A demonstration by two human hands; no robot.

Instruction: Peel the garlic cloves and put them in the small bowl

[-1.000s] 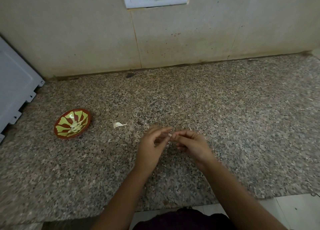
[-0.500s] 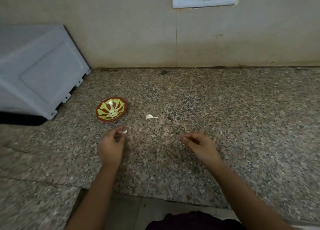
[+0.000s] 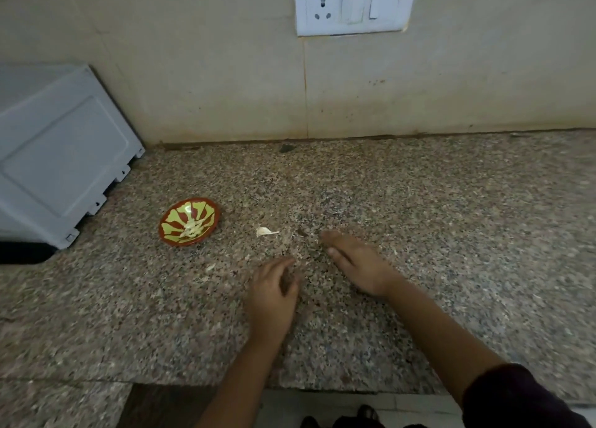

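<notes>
The speckled granite counter (image 3: pixel 451 234) meets a tiled wall. Toward its left end, the small bowl (image 3: pixel 211 214) holds peeled cloves (image 3: pixel 193 230). Right of it lies one garlic clove (image 3: pixel 266 231). It is probably light, firm and papery, best pinched across its fat end. The left hand (image 3: pixel 274 289) curls nearer the front edge, contents hidden. The right hand (image 3: pixel 351 259) lies flat, fingers straight, near the clove, not touching.

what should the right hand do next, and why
Probably slide the right hand a little further left and pinch up the lone garlic clove on the counter. Its straight fingers already point that way, the left hand looks empty, and that clove lies outside the small bowl, which holds pale cloves.
</notes>
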